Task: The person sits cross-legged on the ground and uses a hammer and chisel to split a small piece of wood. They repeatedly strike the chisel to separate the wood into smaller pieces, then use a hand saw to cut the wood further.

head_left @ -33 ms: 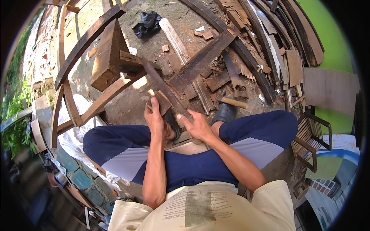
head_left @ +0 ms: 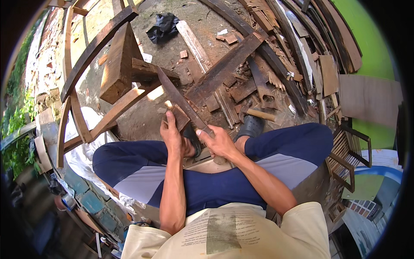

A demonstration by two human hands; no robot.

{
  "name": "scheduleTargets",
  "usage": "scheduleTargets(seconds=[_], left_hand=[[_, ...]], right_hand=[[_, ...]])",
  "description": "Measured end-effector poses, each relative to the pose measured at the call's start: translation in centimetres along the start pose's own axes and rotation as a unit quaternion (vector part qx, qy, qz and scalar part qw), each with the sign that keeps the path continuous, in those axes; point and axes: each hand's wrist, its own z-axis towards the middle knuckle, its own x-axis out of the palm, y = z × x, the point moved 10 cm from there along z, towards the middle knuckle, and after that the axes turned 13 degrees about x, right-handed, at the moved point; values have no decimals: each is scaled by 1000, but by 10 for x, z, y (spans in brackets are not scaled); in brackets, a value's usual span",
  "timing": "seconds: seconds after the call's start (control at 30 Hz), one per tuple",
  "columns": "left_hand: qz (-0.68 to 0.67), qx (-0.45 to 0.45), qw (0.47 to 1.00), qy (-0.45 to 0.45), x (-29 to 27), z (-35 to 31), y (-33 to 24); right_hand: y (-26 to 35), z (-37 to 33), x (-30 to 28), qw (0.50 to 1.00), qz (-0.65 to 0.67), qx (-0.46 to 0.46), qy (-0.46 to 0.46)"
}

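Observation:
My left hand (head_left: 172,136) is closed on a small flat brown piece of wood (head_left: 182,118), its thumb lying along the top. My right hand (head_left: 218,141) grips the near end of a long, flat, brown blade (head_left: 181,97) that narrows toward its far tip. Its teeth or edge are too fine to make out, and its handle is hidden in my fist. The blade slants up and to the left, beside the wood piece; whether the two touch I cannot tell. A pale board (head_left: 211,166) lies between my legs, below my hands.
A hammer (head_left: 261,114) lies by my right shoe, with a handsaw (head_left: 264,88) just beyond. Thick wooden beams (head_left: 226,69) and scraps cover the ground ahead. A wooden frame (head_left: 116,80) stands at the left. Stacked planks (head_left: 332,39) and a slatted wooden piece (head_left: 350,151) are at the right.
The blade has shifted very slightly to the left with my right hand. My left hand and the wood piece have tilted a little.

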Motion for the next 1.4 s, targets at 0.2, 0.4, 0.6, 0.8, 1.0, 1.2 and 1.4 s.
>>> scheduleTargets(seconds=[0.2, 0.4, 0.6, 0.8, 1.0, 1.2, 1.4], left_hand=[[19, 38, 999, 18, 6, 11, -3], [43, 50, 998, -3, 9, 8, -7], [91, 51, 994, 36, 13, 11, -10], [60, 54, 997, 10, 16, 13, -6], [87, 61, 994, 38, 15, 22, -1], [69, 36, 997, 28, 8, 23, 10], [39, 56, 997, 38, 15, 24, 5]], right_hand=[[21, -3, -27, 972, 219, -80, -15], [8, 0, -12, 1000, 10, 13, 9], [26, -11, -44, 967, 182, -129, -119], [11, 7, -16, 993, 112, 1, 26], [10, 14, -12, 999, 29, 31, 33], [29, 9, -31, 974, 207, -88, -5], [8, 17, -19, 994, 90, 43, 34]])
